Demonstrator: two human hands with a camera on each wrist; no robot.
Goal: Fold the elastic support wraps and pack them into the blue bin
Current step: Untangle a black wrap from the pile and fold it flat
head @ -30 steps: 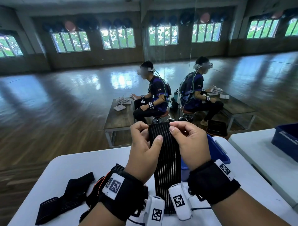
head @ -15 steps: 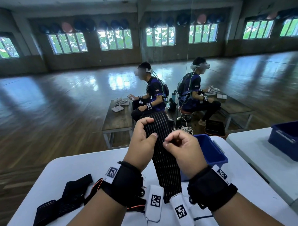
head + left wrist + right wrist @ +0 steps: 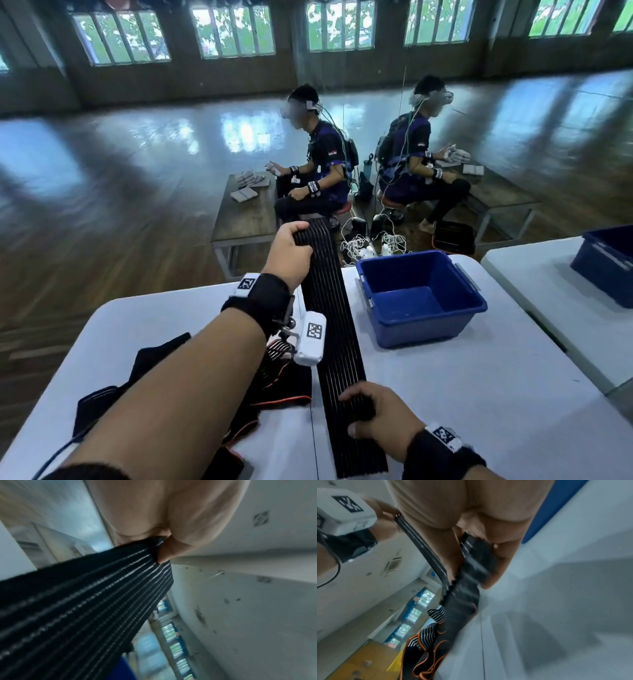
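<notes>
Left hand (image 3: 286, 255) extended forward, fingers curled; right hand (image 3: 383, 416) near body, gripping.

I count 1 long ribbed black wrap (image 3: 329, 318) stretched between my 2 hands, my left hand (image 3: 287, 255) and my right hand (image 3: 383, 416). There are 2 blue bins: 1 blue bin (image 3: 419, 298) on my white table (image 3: 479, 394), 1 second bin (image 3: 606, 263) on the neighbouring table (image 3: 548, 291). A heap of other wraps (image 3: 281, 380) lies at my left; I cannot count them.

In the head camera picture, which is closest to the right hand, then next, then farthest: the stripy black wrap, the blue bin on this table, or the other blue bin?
From the right hand:
1. Striped wrap: held in its fingers.
2. Blue bin: ahead, on the same white table.
3. Second blue bin: far right, on the neighbouring table.
</notes>
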